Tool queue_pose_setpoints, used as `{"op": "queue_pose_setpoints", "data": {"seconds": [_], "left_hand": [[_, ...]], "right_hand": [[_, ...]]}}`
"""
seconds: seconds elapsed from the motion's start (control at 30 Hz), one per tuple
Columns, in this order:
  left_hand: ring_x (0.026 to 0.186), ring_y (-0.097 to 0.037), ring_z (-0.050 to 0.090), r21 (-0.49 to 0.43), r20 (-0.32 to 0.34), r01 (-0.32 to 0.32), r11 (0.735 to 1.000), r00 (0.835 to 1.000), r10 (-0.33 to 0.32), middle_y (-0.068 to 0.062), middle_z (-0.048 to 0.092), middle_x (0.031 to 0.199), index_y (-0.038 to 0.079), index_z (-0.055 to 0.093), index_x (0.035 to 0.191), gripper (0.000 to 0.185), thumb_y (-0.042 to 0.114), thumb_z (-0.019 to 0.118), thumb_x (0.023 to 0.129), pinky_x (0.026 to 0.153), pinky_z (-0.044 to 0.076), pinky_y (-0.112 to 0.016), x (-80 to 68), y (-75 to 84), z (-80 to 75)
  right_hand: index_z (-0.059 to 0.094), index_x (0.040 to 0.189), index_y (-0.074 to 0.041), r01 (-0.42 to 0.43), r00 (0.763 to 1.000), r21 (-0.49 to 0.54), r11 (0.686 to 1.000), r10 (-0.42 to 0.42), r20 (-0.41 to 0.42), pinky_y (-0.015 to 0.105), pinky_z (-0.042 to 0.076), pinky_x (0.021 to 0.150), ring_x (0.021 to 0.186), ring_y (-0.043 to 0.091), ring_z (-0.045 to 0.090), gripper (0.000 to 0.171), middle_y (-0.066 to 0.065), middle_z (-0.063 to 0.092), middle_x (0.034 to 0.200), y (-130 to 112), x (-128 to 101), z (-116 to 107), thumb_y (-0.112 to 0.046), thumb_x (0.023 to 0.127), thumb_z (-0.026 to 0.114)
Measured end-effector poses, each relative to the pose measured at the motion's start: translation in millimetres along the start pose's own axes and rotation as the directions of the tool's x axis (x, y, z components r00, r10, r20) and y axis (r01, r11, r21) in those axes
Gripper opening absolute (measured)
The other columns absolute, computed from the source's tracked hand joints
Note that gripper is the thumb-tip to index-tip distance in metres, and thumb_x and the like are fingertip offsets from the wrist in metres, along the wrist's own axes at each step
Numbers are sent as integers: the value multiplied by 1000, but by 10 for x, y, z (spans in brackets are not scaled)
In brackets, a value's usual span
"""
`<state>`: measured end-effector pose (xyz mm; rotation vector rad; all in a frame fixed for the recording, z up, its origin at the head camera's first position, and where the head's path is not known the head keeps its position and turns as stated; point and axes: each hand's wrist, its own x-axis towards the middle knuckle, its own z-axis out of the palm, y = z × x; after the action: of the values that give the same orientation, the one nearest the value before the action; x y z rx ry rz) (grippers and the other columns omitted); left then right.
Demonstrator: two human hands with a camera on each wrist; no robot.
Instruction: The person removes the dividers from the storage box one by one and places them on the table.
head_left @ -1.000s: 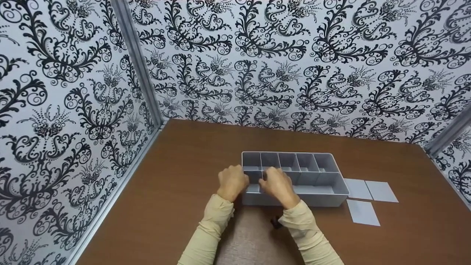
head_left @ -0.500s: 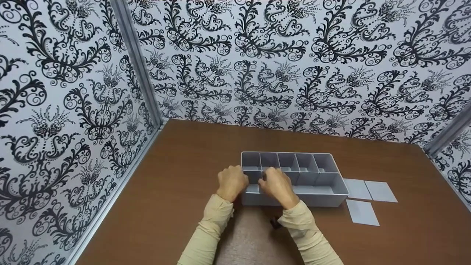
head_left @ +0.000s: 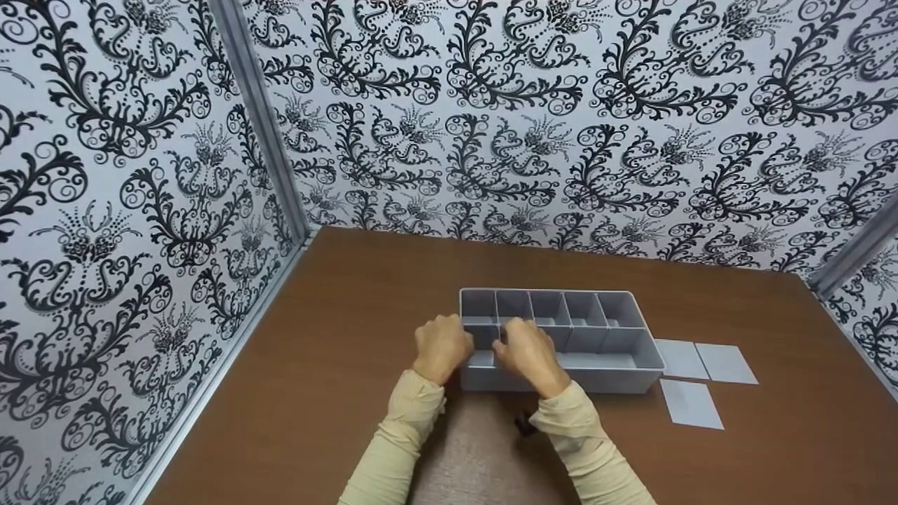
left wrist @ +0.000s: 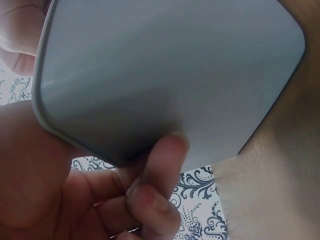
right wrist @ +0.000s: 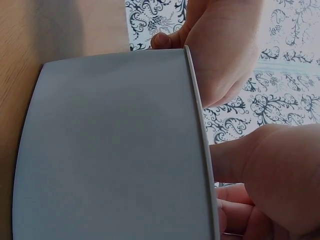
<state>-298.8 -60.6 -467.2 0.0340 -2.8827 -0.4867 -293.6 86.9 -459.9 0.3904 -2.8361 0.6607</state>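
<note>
Grey plastic organiser tray [head_left: 603,351] on the brown desk [head_left: 351,337], a little right of the middle, near the front edge, with a row of small compartments along the far side and longer ones along the near side. Left hand [head_left: 440,345] at the left end of the tray, fingers curled over the rim there and gripping the wall; in the left wrist view, one fingertip [left wrist: 167,150] pressed flat against the grey outer wall [left wrist: 170,70]. Right hand [head_left: 527,351] just beside the left one, above the near-left compartments, fingers bent down into the tray; what exactly pinched there, hidden by the hand itself, so cannot tell. In the right wrist view, grey wall [right wrist: 115,145] very close, with fingers of both hands over its rim. Three flat grey divider cards [head_left: 701,379] lying on the desk just right of the tray, not touching it. Patterned black-and-white walls [head_left: 561,126] around the desk. Beige sleeves [head_left: 407,435] on both arms.
</note>
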Motion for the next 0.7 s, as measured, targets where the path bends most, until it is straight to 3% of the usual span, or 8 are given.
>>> {"op": "queue_pose_setpoints", "data": {"seconds": [0.2, 0.43, 0.7], "left_hand": [[76, -35, 71, 12, 29, 22, 1000, 999, -23, -17, 74, 84, 2, 74, 86, 20, 20, 66, 81, 64, 54, -48, 5, -3, -6], [75, -36, 71, 10, 9, 8, 1000, 1000, -8, -18, 73, 83, 2, 74, 85, 19, 19, 66, 81, 63, 54, -48, -1, -2, 5], [76, -37, 72, 27, -8, 0, 1000, 1000, 0, -18, 73, 83, 1, 74, 85, 21, 21, 67, 81, 64, 54, -49, 1, 10, 20]], "right_hand": [[60, 63, -10, 18, 1000, 3, 1000, -18, -18, 50, 49, 57, 62, 34, 64, 19, 11, 66, 67, 8, -4, 7, -14, 79, 70], [59, 61, -10, 38, 999, 0, 999, -38, -24, 48, 48, 56, 57, 28, 60, 20, 7, 62, 61, 16, 4, 20, -11, 77, 71], [61, 62, -6, 52, 997, -5, 999, -53, -64, 50, 48, 54, 57, 32, 62, 20, 12, 65, 62, 21, 13, 59, -10, 76, 74]]}}
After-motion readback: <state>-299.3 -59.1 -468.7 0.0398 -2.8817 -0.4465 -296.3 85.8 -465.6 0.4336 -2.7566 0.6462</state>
